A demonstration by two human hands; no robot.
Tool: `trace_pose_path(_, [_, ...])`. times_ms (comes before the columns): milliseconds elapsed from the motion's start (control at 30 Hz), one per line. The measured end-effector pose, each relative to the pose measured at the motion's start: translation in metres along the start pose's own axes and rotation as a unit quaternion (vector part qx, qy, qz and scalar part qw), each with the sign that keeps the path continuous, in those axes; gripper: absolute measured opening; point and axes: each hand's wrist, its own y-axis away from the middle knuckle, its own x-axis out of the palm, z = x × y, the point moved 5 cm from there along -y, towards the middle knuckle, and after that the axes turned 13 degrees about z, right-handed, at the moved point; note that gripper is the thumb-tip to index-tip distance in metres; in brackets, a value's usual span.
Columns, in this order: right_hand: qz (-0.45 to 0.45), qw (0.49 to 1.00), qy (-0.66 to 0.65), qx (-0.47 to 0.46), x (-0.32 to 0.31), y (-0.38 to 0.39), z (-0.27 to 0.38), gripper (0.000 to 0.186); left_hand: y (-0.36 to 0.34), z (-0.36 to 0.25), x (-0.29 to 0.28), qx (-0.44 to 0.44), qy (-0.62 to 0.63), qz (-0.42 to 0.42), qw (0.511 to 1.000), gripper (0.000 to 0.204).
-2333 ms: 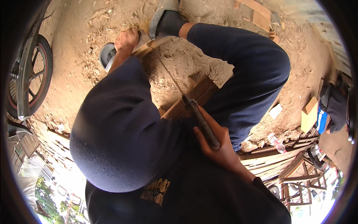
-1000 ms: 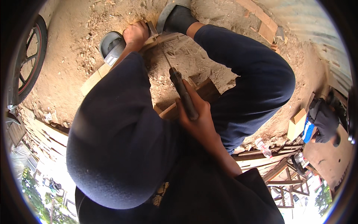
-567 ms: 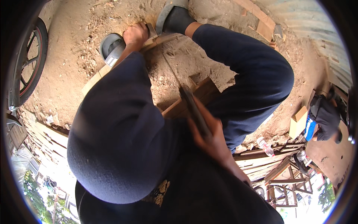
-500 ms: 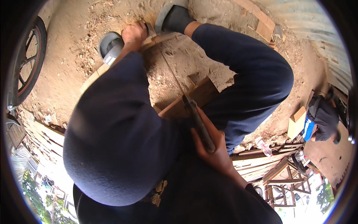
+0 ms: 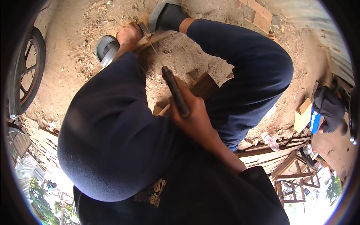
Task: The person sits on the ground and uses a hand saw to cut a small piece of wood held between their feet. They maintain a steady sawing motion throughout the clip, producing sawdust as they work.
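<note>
My right hand grips the dark handle of a handsaw. The saw's thin blade reaches forward from it to a pale length of wood lying low between my feet. At the blade's left side, my left hand is closed over this wood and presses down on it; its fingertips are partly hidden. My feet, in dark sandals, are on either side of the cut. Between my legs sits a brown wooden block, partly covered by my right arm and leg.
Sandy ground with wood chips lies all around. A wheel stands at the left. To the right are a person bending over, a cardboard box, a plastic bottle, stacked planks and a wooden frame. Corrugated sheeting rises at upper right.
My right hand has pushed the saw forward and left, so the handle is nearer the wood and less blade shows. The left hand keeps its hold; the whole view has shifted slightly.
</note>
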Motion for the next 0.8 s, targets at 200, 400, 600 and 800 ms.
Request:
trace_pose_path(200, [-0.023,0.999,-0.014,-0.022,-0.013,0.048,-0.014,0.054,0.016,-0.012,-0.015,0.026,0.001,0.006,1.000,0.054])
trace_pose_path(400, [-0.020,0.997,-0.025,-0.069,-0.013,0.025,-0.027,0.057,0.028,-0.001,-0.007,0.290,-0.275,0.076,0.914,0.040])
trace_pose_path(600, [0.011,0.998,0.003,-0.057,-0.022,0.018,-0.011,0.058,0.062,-0.025,-0.050,0.170,-0.212,0.134,0.953,0.105])
trace_pose_path(800, [0.005,0.988,-0.020,-0.153,-0.012,0.010,-0.015,0.061,0.052,-0.020,-0.032,0.137,-0.148,0.135,0.970,0.101])
